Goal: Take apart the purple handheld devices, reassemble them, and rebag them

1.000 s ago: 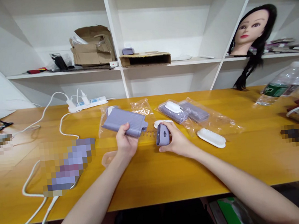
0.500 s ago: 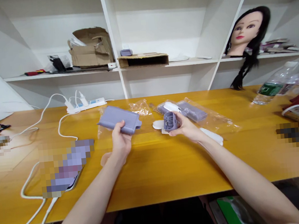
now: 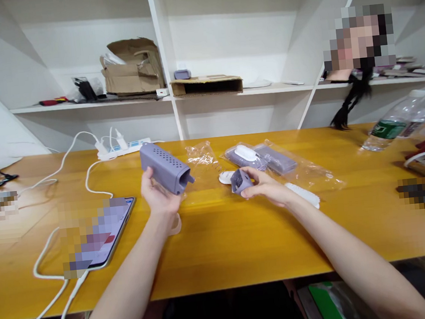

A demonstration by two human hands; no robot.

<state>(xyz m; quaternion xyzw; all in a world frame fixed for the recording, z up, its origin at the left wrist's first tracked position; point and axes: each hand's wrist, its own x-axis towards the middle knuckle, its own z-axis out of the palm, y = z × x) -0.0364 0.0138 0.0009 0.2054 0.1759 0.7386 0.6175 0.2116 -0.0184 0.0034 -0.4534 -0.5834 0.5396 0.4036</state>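
Observation:
My left hand [image 3: 158,195] is closed round a flat purple plastic case [image 3: 164,166] with rows of small holes, held tilted above the yellow table [image 3: 220,239]. My right hand [image 3: 266,187] pinches a small purple cap-like piece [image 3: 240,181] just to the right of the case, a short gap between them. A white oval part [image 3: 226,177] lies on the table behind the small piece. A white brush-like strip [image 3: 303,194] lies beside my right wrist.
Clear bags [image 3: 273,161] with more purple and white parts lie at the back right. A phone [image 3: 103,232] on a white cable, a power strip [image 3: 123,148], a water bottle [image 3: 397,121] and a mannequin head [image 3: 356,50] on the shelf surround the spot.
My left hand has turned the purple case so its holed side faces up and lifted it slightly. My right hand has lowered and tilted the small purple piece.

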